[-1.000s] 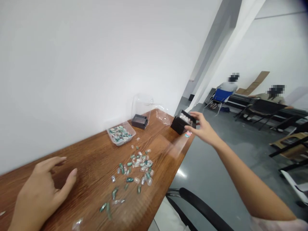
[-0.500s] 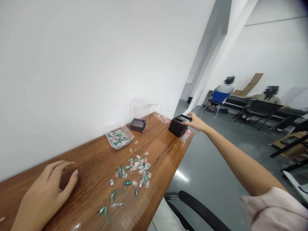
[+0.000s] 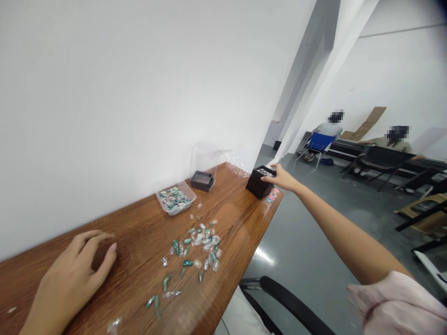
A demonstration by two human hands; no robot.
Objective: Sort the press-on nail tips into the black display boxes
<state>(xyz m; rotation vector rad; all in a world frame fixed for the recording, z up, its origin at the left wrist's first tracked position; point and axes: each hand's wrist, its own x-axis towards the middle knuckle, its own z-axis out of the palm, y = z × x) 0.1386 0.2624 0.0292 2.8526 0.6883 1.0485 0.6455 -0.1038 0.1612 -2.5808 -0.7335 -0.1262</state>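
At the far right end of the wooden table, my right hand grips the top black tray between thumb and fingers. Small pale pieces show inside that tray, and it sits on a stack of similar black trays. My left hand rests on the table at the left, fingers loosely bent and apart, holding nothing. Between the hands lies a scattered pile of green and clear press-on nails. A clear plastic tub behind them is filled with more such nails.
Near the wall stand a black box and clear plastic packaging. Small round stickers lie at the right edge of the wooden table. A chair armrest is below. Two people sit at desks in the background.
The camera view has shifted a little, so the table's contents appear slightly farther right. My right hand keeps its hold on the black tray, and my left hand stays on the table.
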